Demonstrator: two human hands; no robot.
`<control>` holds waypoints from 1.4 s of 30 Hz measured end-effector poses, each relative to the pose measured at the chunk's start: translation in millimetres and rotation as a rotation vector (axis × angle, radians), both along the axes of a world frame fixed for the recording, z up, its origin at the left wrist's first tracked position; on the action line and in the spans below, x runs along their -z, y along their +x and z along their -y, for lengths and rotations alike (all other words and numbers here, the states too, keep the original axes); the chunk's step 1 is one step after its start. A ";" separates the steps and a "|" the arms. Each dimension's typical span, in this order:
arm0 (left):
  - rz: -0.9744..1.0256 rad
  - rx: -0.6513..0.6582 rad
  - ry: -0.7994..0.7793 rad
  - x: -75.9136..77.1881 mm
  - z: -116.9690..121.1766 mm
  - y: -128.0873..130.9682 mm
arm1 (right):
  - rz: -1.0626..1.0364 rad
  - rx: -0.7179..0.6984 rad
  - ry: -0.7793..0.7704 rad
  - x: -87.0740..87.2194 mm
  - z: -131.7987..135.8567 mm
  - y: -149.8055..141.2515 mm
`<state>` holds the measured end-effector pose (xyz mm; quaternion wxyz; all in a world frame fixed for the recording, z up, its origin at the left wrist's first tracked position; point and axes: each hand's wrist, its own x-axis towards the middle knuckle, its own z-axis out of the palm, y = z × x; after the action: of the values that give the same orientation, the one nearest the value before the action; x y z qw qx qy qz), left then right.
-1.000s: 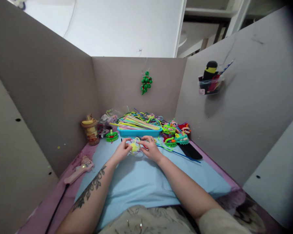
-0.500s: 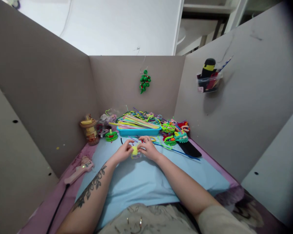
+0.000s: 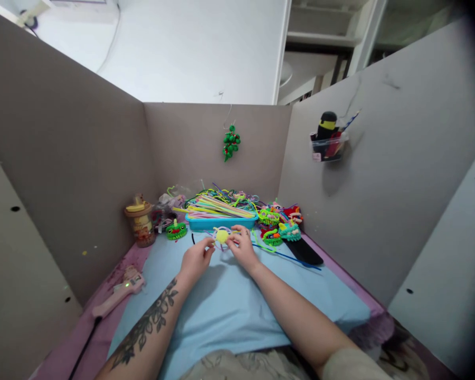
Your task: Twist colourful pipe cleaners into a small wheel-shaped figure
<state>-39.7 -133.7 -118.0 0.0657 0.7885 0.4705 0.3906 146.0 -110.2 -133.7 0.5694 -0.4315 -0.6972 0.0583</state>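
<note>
Between my hands is a small pipe-cleaner craft (image 3: 221,236), with a fuzzy yellow middle and pale lilac loops around it. My right hand (image 3: 243,249) pinches its right side between thumb and fingers. At the opposite side, my left hand (image 3: 196,258) has its thumb and fingers closed together at the craft's edge. The fingers cover part of the loops, so their full shape is hidden. Just beyond, a blue tray (image 3: 221,224) holds a pile of colourful pipe cleaners (image 3: 221,205).
A pink glue gun (image 3: 119,295) with a lit green light lies at left. Behind it stands a lidded cup (image 3: 140,224). A green frog-like craft (image 3: 176,230) sits left of the tray; several fuzzy crafts (image 3: 272,236) and a black strip (image 3: 304,252) are at right. Grey panels enclose the table.
My left hand has shifted slightly left and down from the yellow middle to the craft's edge. The craft now faces me more openly. The whole view has tilted up a little.
</note>
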 end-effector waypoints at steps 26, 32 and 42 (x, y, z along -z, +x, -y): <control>0.059 0.039 0.128 4.5 -6.2 -2.3 | 0.111 -0.094 -0.056 12.2 -0.2 -14.0; 0.095 -0.014 0.115 -5.4 -5.5 -10.6 | 0.309 -0.078 -0.007 14.5 -7.2 -3.5; 0.260 0.024 -0.070 -4.2 -6.4 -3.4 | 0.311 -0.091 -0.099 16.8 -6.7 -10.4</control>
<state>-43.1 -127.3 -113.8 0.1583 0.7340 0.4619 0.4720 135.6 -103.5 -150.5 0.4294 -0.4308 -0.7921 0.0508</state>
